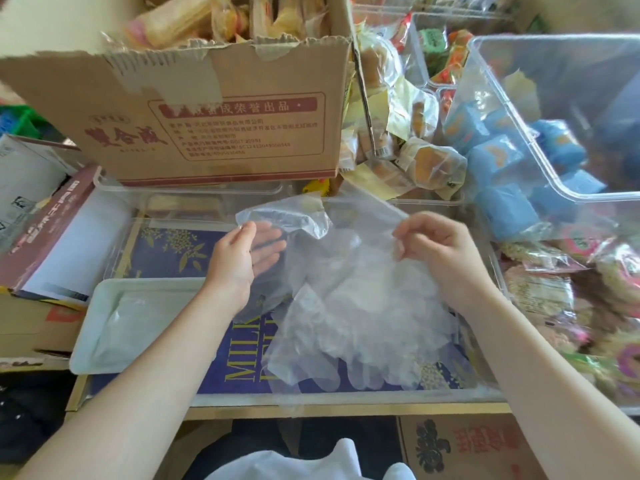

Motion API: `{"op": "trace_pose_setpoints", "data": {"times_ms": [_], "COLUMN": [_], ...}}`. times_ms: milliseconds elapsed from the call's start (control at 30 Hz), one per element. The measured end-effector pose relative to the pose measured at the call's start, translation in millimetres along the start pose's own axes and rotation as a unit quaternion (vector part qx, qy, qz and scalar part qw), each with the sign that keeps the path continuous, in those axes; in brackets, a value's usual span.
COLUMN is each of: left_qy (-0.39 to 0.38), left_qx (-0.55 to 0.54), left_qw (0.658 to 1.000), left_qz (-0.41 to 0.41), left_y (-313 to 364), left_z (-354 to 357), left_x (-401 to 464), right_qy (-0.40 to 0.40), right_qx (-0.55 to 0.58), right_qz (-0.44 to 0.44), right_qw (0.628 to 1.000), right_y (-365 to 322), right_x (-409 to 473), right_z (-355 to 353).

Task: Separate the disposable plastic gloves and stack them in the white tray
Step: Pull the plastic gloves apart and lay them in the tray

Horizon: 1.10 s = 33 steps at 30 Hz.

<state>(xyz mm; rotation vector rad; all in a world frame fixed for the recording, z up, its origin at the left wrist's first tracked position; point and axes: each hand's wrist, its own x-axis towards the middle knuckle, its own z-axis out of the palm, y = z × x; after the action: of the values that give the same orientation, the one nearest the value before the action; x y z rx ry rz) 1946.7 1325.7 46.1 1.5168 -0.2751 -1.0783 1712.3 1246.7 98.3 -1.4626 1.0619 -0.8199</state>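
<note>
Now | left hand (239,258) fingers pinch glove (287,220) | right hand (436,251) fingers pinch it

Left hand (242,251) fingers blurred behind translucent glove (294,220)

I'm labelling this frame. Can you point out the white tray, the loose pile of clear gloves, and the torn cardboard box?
White rectangular plastic tray (104,327): head view, bare left floor.
Pile of clear plastic gloves (363,306): head view, pile's middle.
Torn brown cardboard box (104,98): head view, front wall.
</note>
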Motion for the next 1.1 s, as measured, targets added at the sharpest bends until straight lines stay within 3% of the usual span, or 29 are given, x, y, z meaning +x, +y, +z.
{"op": "trace_pose_setpoints", "data": {"times_ms": [133,200,300,367,467,600,700,800,867,967,1033,1100], "left_qy": [-0.006,-0.005,-0.003,0.000,0.010,0.027,0.026,-0.004,-0.024,-0.043,-0.058,-0.080], "left_qx": [-0.035,-0.043,-0.051,-0.048,-0.030,0.000,-0.017,-0.063,-0.083,-0.090,-0.089,-0.095], "left_qw": [0.998,0.997,0.997,0.998,0.999,0.999,0.999,0.996,0.995,0.994,0.994,0.991], "left_qz": [-0.045,-0.056,-0.051,-0.039,-0.029,-0.025,-0.043,-0.058,-0.048,-0.033,-0.031,-0.043], "left_y": [-4.0,-7.2,-9.8,-9.7,-10.2,-12.5,-12.1,-9.5,-7.2,-0.9,2.3,5.9], "left_z": [-5.8,-7.5,-6.9,-6.6,-8.2,-15.4,-23.6,-31.9,-35.1,-32.0,-27.0,-21.1], "left_x": [-1.6,-1.9,-2.5,-2.1,-0.2,1.9,2.7,5.4,7.8,9.2,10.3,11.0], "right_qy": [-0.113,-0.119,-0.112,-0.066,0.012,0.106,0.083,0.050,-0.003,-0.197,-0.317,-0.409], "right_qx": [-0.117,-0.231,-0.255,-0.214,-0.063,0.061,0.130,0.195,0.230,0.212,0.229,0.343], "right_qz": [0.088,0.153,0.217,0.249,0.289,0.350,0.388,0.352,0.278,0.148,0.102,0.120], "right_qw": [0.983,0.953,0.935,0.942,0.955,0.929,0.909,0.914,0.933,0.946,0.915,0.837], "right_y": [51.1,81.6,115.3,122.5,119.8,124.1,119.8,107.9,86.7,43.2,22.2,4.8], "right_x": [-12.7,-23.3,-35.0,-33.3,-16.7,13.3,25.5,31.2,29.3,21.1,18.7,18.8], "right_z": [-3.2,-0.9,8.9,12.7,18.1,20.7,19.4,13.2,6.0,-7.0,-14.5,-15.5]}}
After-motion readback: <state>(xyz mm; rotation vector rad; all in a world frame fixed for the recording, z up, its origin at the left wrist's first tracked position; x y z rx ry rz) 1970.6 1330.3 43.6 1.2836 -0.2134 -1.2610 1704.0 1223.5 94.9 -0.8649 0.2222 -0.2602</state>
